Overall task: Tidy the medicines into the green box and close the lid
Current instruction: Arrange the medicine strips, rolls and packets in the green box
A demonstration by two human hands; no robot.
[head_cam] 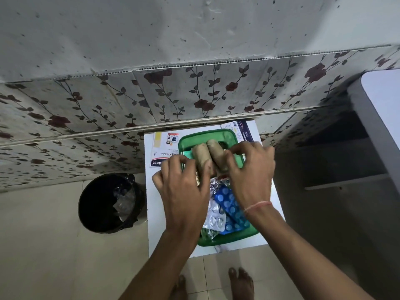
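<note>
The green box [229,239] sits on a small white table [156,215]. Inside it lie a blue blister pack [232,207] and a silver blister pack [214,218]. Its green lid [205,134] lies open just beyond it. My left hand [184,191] grips a brown bandage roll [200,156]. My right hand [252,169] grips a second brown roll [218,153] that touches the first. Both rolls hover side by side over the box's far end and the lid. My hands hide the far part of the box.
A plaster carton [164,149] lies flat left of the lid, and another carton [244,131] lies behind it on the right. A black bin [108,202] stands on the floor to the left. A white cabinet [381,100] stands at the right. My bare feet [240,282] are below the table edge.
</note>
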